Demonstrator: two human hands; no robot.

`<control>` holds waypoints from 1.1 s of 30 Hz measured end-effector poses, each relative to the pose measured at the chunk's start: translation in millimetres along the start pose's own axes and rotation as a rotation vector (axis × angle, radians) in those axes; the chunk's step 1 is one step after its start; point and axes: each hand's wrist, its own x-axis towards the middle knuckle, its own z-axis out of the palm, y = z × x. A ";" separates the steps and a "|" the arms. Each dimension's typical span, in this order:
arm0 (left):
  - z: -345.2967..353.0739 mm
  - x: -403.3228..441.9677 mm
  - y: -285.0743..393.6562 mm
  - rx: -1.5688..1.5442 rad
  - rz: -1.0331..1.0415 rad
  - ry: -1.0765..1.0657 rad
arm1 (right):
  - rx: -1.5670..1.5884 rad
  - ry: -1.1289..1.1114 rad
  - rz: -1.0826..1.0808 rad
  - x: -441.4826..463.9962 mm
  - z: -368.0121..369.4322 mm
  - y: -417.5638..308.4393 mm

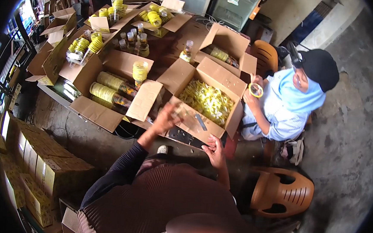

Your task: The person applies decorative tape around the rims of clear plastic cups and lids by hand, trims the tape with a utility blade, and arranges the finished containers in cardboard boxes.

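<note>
My left hand (168,117) is over the near left flap of an open cardboard box (236,113). Motion blurs its fingers, but they look stretched out with nothing visible in them. Near the box's front corner, my right hand (214,152) is turned partly palm up, fingers loosely bent and apart, holding nothing that I can see. Crumpled yellow strips (207,101) fill the box. A flat, narrow grey object (201,122) lies on the near flap; its kind is unclear. To the left, another open box (96,110) holds clear jars ringed in yellow (103,92), lying on their sides.
Across the corner, another person (298,96) holds a round yellow-rimmed container (255,90). Clear jars (133,41) stand at the table's back, among more open boxes. An orange chair (282,193) is at my right; stacked cartons (40,162) are at my left.
</note>
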 end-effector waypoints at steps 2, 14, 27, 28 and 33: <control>-52.9 31.8 -11.7 0.054 0.047 0.227 | -0.042 -0.007 -0.035 19.1 4.1 -2.5; -214.8 144.9 -32.7 0.828 0.202 0.359 | -0.143 -0.128 0.130 58.8 32.3 2.7; -195.2 141.8 -94.0 1.091 -0.339 -0.097 | -0.213 -0.100 0.304 46.4 31.1 12.0; -195.6 145.2 -89.9 1.105 -0.341 -0.093 | -0.236 -0.113 0.327 48.8 31.6 14.2; -171.9 191.0 -80.6 1.076 -0.132 0.193 | -0.251 -0.089 0.343 53.0 28.9 17.9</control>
